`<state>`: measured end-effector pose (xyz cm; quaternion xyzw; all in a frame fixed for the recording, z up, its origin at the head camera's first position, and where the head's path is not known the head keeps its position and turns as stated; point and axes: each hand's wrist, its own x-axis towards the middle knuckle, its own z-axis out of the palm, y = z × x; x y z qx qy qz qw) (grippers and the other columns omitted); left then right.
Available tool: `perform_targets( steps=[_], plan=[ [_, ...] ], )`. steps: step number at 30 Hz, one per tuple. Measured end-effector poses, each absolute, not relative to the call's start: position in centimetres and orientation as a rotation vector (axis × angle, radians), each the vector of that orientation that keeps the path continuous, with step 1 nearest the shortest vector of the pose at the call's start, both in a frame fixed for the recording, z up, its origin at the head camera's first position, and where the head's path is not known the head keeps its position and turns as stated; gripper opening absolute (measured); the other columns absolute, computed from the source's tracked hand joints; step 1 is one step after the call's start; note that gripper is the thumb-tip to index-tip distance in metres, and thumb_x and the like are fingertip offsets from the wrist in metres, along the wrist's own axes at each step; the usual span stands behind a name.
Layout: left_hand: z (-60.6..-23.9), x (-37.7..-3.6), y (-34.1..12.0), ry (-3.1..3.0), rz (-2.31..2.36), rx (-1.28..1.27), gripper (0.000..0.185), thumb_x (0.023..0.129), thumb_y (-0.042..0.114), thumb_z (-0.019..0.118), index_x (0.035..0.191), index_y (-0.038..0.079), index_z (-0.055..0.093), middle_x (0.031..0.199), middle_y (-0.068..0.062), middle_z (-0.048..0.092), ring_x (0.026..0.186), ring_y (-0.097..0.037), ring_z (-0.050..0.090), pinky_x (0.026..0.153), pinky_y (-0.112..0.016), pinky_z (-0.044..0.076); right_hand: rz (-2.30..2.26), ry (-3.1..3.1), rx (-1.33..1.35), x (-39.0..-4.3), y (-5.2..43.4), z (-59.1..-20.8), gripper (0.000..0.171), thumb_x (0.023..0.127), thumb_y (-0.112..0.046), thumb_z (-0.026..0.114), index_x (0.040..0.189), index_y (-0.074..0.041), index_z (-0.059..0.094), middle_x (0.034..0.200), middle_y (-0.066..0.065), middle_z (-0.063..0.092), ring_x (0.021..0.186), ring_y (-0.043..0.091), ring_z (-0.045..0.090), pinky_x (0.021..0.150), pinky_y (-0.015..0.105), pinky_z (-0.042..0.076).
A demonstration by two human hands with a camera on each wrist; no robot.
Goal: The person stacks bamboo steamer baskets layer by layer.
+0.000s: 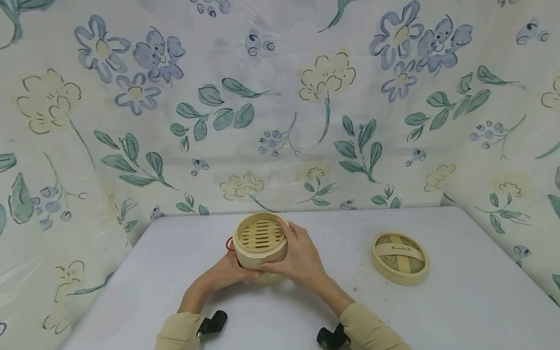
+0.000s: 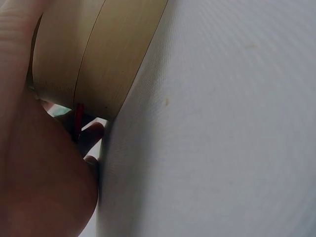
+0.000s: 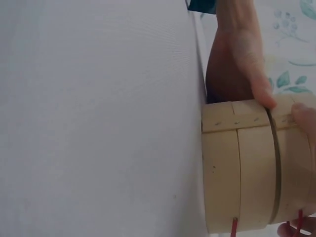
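Both forearms, in beige sleeves (image 1: 374, 328), reach forward over the white table (image 1: 437, 311) and meet at a stack of two round bamboo baskets. The right hand (image 1: 304, 255) grips the upper basket (image 1: 261, 258), fingers bent over its rim and thumb across the near side. The left hand (image 1: 223, 272) curls round the side of the lower basket (image 3: 222, 173), its thumb tip at the dark seam between the two. The upper basket sits above the lower one, its slatted floor showing inside; whether it is fully seated I cannot tell. A red loop (image 1: 229, 244) sticks out at the left. Well apart, on the right, a domed woven lid (image 1: 400, 257) lies on the table.
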<state>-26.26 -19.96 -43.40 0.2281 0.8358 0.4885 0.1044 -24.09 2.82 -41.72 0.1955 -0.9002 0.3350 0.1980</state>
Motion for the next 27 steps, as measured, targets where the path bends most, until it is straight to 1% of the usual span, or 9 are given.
perform_targets(
  steps=[2, 4, 7, 10, 13, 19, 23, 27],
  plan=[
    [-43.36, -26.23, -20.0, 2.459, 1.445, 0.684, 0.096, 0.076, 0.024, 0.085, 0.152, 0.013, 0.028, 0.144, -0.008, 0.051, 0.126, -0.021, 0.046, 0.105, -0.027, 0.037, 0.932, -2.502, 0.55, -24.07, 2.79, -41.81, 0.11, 0.064, -0.058, 0.086, 0.153, -0.016, 0.035, 0.143, 0.016, 0.048, 0.129, 0.031, 0.047, 0.099, 0.05, 0.047],
    [-43.31, -26.24, -20.03, 2.452, 1.455, 0.692, 0.098, 0.076, 0.024, 0.086, 0.153, 0.014, 0.026, 0.146, -0.009, 0.05, 0.127, -0.022, 0.046, 0.104, -0.026, 0.037, 0.938, -2.488, 0.557, -24.02, 2.77, -41.85, 0.111, 0.065, -0.057, 0.087, 0.153, -0.015, 0.035, 0.143, 0.016, 0.048, 0.128, 0.032, 0.048, 0.098, 0.05, 0.047],
    [-43.25, -26.24, -20.0, 2.447, 1.462, 0.7, 0.1, 0.076, 0.023, 0.086, 0.154, 0.014, 0.024, 0.146, -0.009, 0.048, 0.128, -0.023, 0.045, 0.107, -0.032, 0.036, 0.95, -2.478, 0.564, -23.96, 2.74, -41.86, 0.111, 0.065, -0.056, 0.087, 0.153, -0.015, 0.034, 0.142, 0.016, 0.049, 0.128, 0.032, 0.048, 0.098, 0.05, 0.047],
    [-43.27, -26.29, -19.91, 2.451, 1.468, 0.697, 0.099, 0.075, 0.023, 0.086, 0.153, 0.014, 0.025, 0.146, -0.009, 0.049, 0.13, -0.023, 0.044, 0.11, -0.042, 0.032, 0.955, -2.485, 0.561, -23.92, 2.76, -41.91, 0.111, 0.065, -0.057, 0.086, 0.153, -0.016, 0.034, 0.142, 0.016, 0.048, 0.127, 0.032, 0.048, 0.098, 0.05, 0.047],
    [-43.34, -26.34, -19.8, 2.455, 1.473, 0.69, 0.099, 0.074, 0.023, 0.086, 0.152, 0.013, 0.026, 0.145, -0.009, 0.05, 0.131, -0.024, 0.044, 0.112, -0.049, 0.029, 0.972, -2.497, 0.55, -23.86, 2.8, -41.97, 0.11, 0.065, -0.057, 0.086, 0.154, -0.016, 0.033, 0.142, 0.016, 0.048, 0.128, 0.033, 0.047, 0.099, 0.051, 0.046],
    [-43.39, -26.4, -19.68, 2.457, 1.478, 0.674, 0.1, 0.074, 0.022, 0.086, 0.153, 0.015, 0.025, 0.145, -0.009, 0.05, 0.13, -0.024, 0.047, 0.111, -0.05, 0.031, 1.025, -2.541, 0.548, -23.73, 2.85, -41.9, 0.111, 0.068, -0.055, 0.086, 0.155, -0.017, 0.028, 0.145, 0.019, 0.043, 0.132, 0.035, 0.042, 0.102, 0.053, 0.044],
    [-43.34, -26.34, -19.64, 2.451, 1.49, 0.695, 0.101, 0.074, 0.021, 0.086, 0.153, 0.015, 0.024, 0.146, -0.01, 0.048, 0.13, -0.025, 0.046, 0.11, -0.05, 0.032, 1.026, -2.573, 0.56, -23.69, 2.82, -41.89, 0.112, 0.07, -0.054, 0.085, 0.157, -0.017, 0.024, 0.146, 0.019, 0.04, 0.134, 0.035, 0.04, 0.102, 0.053, 0.043],
    [-43.33, -26.34, -19.59, 2.443, 1.499, 0.699, 0.101, 0.075, 0.021, 0.086, 0.153, 0.015, 0.023, 0.147, -0.01, 0.046, 0.131, -0.025, 0.044, 0.111, -0.05, 0.03, 1.019, -2.598, 0.562, -23.64, 2.8, -42.01, 0.113, 0.072, -0.054, 0.084, 0.158, -0.018, 0.019, 0.147, 0.02, 0.038, 0.135, 0.035, 0.038, 0.103, 0.054, 0.043]
  ],
)
